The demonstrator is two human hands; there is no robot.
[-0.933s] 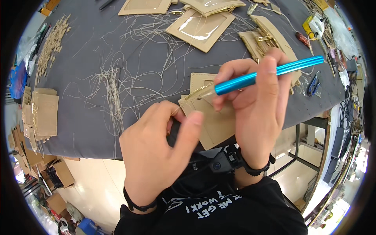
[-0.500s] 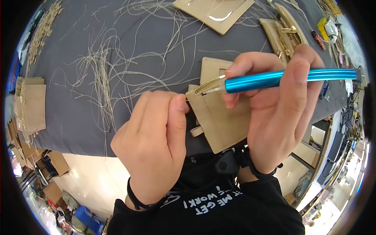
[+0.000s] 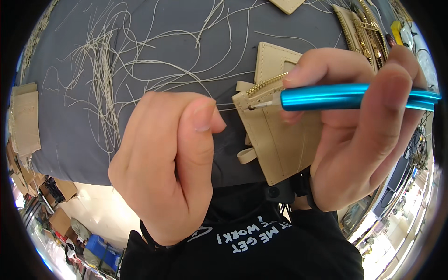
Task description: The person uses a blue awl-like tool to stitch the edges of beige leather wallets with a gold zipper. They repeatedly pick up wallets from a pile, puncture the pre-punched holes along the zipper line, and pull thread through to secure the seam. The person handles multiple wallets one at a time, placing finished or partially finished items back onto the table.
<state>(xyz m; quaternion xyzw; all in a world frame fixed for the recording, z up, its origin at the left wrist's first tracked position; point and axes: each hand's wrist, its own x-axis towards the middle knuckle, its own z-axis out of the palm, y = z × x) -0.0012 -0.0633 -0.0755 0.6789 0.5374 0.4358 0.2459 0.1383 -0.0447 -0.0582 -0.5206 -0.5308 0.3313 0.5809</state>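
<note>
My left hand (image 3: 163, 158) is closed, pinching pale threads (image 3: 227, 106) that stretch taut to the corner of a beige leather wallet (image 3: 270, 140). In my right hand (image 3: 347, 163) lies a shiny blue pen-shaped tool (image 3: 326, 97) with a thin metal tip. The tip rests at or just over the wallet's corner, close to where the threads leave it; contact cannot be told. The right fingers also seem to steady the wallet, though their grip is partly hidden behind the tool. Along the wallet's upper edge runs a gold-toothed zipper (image 3: 268, 84), and a small loop tab (image 3: 247, 155) sticks out on its left.
Loose pale threads (image 3: 105, 74) lie tangled across the grey table cover (image 3: 70, 135). Stacked beige leather pieces (image 3: 25, 119) sit at the left edge. Zippered leather pieces (image 3: 361, 35) lie at the far right, and another beige panel (image 3: 288, 3) at the far edge.
My left hand has drawn away leftward from the wallet's corner, so a stretch of thread now shows between them. The wallet, my right hand and the blue tool appear farther right.
</note>
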